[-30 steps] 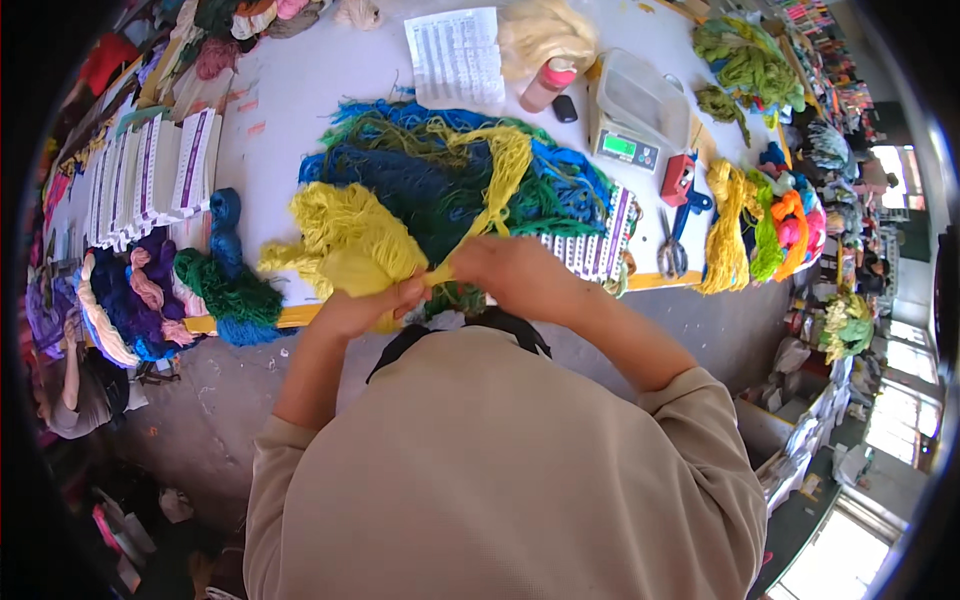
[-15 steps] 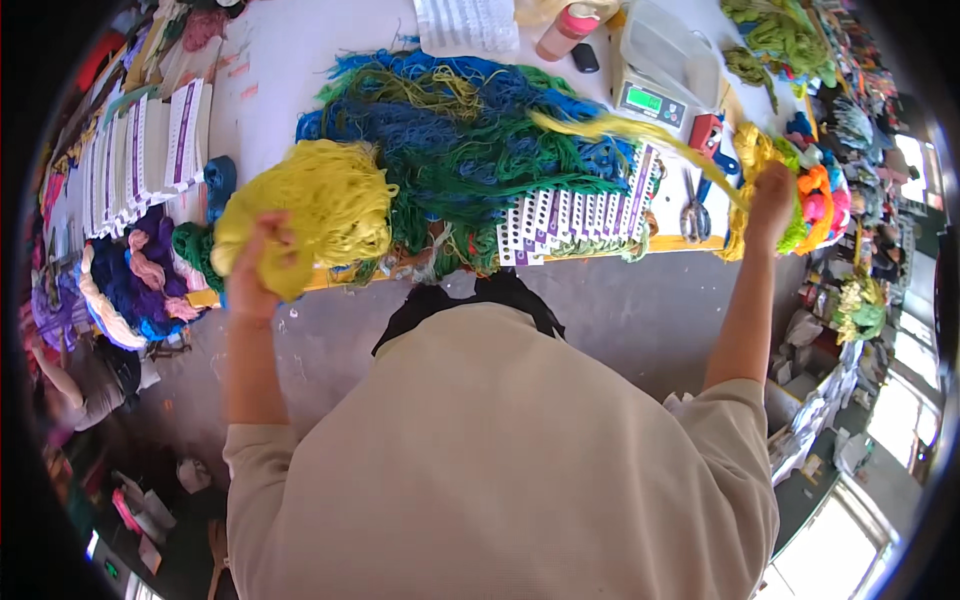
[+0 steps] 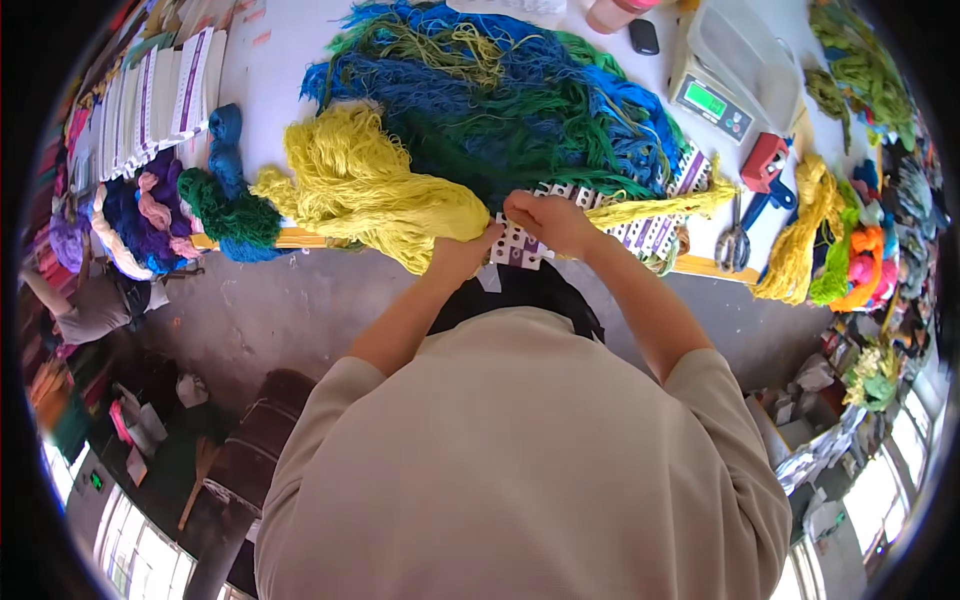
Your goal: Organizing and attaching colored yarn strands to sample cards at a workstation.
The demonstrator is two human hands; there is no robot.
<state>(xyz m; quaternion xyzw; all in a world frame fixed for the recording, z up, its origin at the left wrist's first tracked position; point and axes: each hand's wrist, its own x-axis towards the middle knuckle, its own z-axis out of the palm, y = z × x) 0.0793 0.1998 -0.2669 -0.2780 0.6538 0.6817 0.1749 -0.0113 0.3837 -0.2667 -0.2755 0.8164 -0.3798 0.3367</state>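
Observation:
Both my hands are close together at the table's near edge. My left hand [image 3: 465,257] is closed round the end of a thick, loose hank of yellow yarn [image 3: 370,195] that spreads away to the left. In my right hand [image 3: 552,222], the fingers are curled round a thinner yellow strand [image 3: 665,207], which trails to the right across punched white cards [image 3: 640,235]. Just beyond the hands lies a tangled heap of blue and green yarn [image 3: 500,100]. Its near edge overlaps the cards.
At the right stand a scale [image 3: 712,100] bearing a clear plastic tub, a red and blue tool [image 3: 768,170] and scissors [image 3: 735,245]. Mustard yarn [image 3: 800,235] hangs over the edge there. Dark green yarn [image 3: 230,215] and a stack of cards [image 3: 165,100] are on the left.
My hands have come from wide apart to the middle. The yellow hank's near end is drawn rightward, and the strand's right part now lies on the cards. The whole view has shifted.

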